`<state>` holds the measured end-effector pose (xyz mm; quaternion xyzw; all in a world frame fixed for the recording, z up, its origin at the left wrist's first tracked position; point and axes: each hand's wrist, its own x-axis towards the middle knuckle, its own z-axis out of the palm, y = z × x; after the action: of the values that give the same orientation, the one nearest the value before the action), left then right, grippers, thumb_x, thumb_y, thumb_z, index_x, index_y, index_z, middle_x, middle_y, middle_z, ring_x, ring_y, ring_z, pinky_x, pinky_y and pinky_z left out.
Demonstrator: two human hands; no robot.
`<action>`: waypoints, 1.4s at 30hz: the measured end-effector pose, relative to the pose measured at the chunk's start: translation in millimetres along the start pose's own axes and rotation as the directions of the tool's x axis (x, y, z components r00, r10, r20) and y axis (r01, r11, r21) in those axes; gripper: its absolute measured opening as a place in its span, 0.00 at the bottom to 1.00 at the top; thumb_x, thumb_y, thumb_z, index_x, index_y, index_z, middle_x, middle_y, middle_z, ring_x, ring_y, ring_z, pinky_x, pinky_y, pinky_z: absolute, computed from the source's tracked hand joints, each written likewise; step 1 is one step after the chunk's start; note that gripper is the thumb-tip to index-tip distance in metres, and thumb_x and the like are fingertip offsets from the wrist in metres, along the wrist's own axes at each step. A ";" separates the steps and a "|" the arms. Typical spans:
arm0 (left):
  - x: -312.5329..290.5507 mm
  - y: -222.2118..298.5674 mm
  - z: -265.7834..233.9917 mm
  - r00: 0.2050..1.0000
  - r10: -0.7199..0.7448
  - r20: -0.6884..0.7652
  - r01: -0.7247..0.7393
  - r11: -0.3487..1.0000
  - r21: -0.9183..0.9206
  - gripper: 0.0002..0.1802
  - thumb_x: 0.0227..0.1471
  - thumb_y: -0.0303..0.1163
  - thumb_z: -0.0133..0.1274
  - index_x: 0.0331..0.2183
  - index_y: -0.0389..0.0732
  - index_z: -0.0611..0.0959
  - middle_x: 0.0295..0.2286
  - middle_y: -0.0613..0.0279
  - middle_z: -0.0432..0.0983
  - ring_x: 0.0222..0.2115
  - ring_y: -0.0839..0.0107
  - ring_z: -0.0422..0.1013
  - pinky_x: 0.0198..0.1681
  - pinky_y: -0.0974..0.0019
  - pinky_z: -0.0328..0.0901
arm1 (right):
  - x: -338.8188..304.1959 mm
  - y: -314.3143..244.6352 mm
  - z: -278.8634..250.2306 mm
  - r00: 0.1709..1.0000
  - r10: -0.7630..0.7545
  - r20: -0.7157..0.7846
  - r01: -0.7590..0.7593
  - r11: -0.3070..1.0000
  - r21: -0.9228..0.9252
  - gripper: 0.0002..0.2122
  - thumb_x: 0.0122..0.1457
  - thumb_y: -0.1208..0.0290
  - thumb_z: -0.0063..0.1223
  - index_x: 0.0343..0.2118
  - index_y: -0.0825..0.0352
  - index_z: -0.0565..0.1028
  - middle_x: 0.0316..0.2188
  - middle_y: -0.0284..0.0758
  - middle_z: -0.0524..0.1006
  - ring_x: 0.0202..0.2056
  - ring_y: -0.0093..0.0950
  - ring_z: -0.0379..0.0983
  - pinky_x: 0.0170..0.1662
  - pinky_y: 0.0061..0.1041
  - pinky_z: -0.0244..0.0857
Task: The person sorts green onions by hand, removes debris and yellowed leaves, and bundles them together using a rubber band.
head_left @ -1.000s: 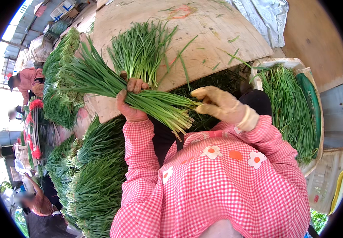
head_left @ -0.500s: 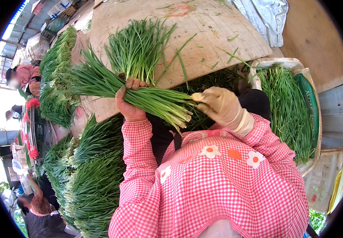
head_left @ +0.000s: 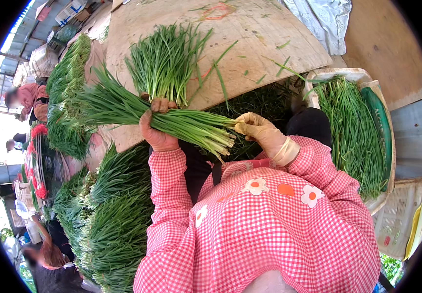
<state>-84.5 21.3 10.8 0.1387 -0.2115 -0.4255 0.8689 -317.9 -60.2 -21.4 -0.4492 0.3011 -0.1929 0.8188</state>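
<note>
My left hand [head_left: 158, 129] is wrapped round a bunch of garlic chives [head_left: 191, 126], held in the air before my body. The green leaves fan out to the left and the pale cut ends point right. My right hand [head_left: 265, 134], in a light thin glove, pinches at the stem ends on the upper right of the bunch. What exactly is between its fingertips is too small to tell apart from the other stems. Just beyond my left hand, a second pile of chives [head_left: 168, 61] lies on the wooden board [head_left: 259, 34].
A white crate [head_left: 340, 74] packed with chives stands at my right. Large heaps of chives [head_left: 115, 224] lie at my left, with another heap [head_left: 69, 107] farther back. Loose leaves and a red-orange tie [head_left: 218, 10] lie on the board. Other people sit at the far left.
My right hand has come in slightly left and closed its fingers on the stem ends. My left hand still grips the bunch. The view has shifted a little.
</note>
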 end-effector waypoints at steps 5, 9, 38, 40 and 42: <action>0.3 3.5 -9.8 0.999 0.007 -0.032 -0.009 0.998 -0.057 0.22 0.44 0.27 0.50 0.44 0.43 0.69 0.24 0.65 0.63 0.27 0.72 0.61 0.41 0.64 0.60 | 2.1 6.8 -7.4 0.984 -0.063 -0.169 0.067 0.998 0.018 0.06 0.56 0.68 0.51 0.34 0.63 0.72 0.26 0.25 0.72 0.29 0.13 0.63 0.33 0.13 0.58; 1.4 3.4 -12.9 0.999 0.011 -0.045 -0.008 0.998 0.065 0.09 0.45 0.31 0.51 0.29 0.40 0.70 0.24 0.67 0.62 0.28 0.72 0.61 0.43 0.66 0.58 | 3.3 21.6 -9.2 0.965 -0.261 -0.012 0.258 0.960 -0.107 0.09 0.58 0.67 0.48 0.36 0.68 0.72 0.31 0.31 0.73 0.38 0.22 0.67 0.45 0.21 0.60; -11.5 -20.7 -6.5 0.997 -0.017 -0.074 0.023 0.996 0.085 0.13 0.46 0.29 0.49 0.37 0.40 0.70 0.24 0.67 0.63 0.29 0.72 0.62 0.45 0.63 0.60 | 15.4 12.7 10.2 0.987 0.107 0.118 -0.146 0.904 0.402 0.11 0.56 0.74 0.49 0.42 0.68 0.71 0.37 0.33 0.76 0.37 0.23 0.72 0.41 0.20 0.68; -11.0 -21.2 -6.1 0.997 -0.034 -0.064 0.038 0.997 0.066 0.13 0.46 0.29 0.49 0.37 0.40 0.70 0.24 0.67 0.63 0.29 0.73 0.62 0.45 0.64 0.59 | 12.7 9.7 7.8 0.980 0.140 0.144 -0.187 0.900 0.393 0.11 0.55 0.75 0.49 0.41 0.70 0.72 0.38 0.34 0.75 0.39 0.23 0.71 0.45 0.21 0.65; -10.1 -19.1 -11.0 0.997 -0.046 -0.068 0.049 0.998 0.034 0.15 0.46 0.29 0.49 0.39 0.40 0.70 0.25 0.67 0.63 0.29 0.73 0.62 0.45 0.64 0.59 | 15.0 14.7 -2.7 0.966 0.124 0.225 -0.210 0.888 0.410 0.11 0.55 0.76 0.50 0.40 0.71 0.72 0.38 0.34 0.75 0.39 0.23 0.70 0.47 0.21 0.63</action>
<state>-97.7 18.6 -9.4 0.1731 -0.1865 -0.4374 0.8625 -307.8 -63.0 -39.9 -0.2463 0.2083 -0.1388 0.9363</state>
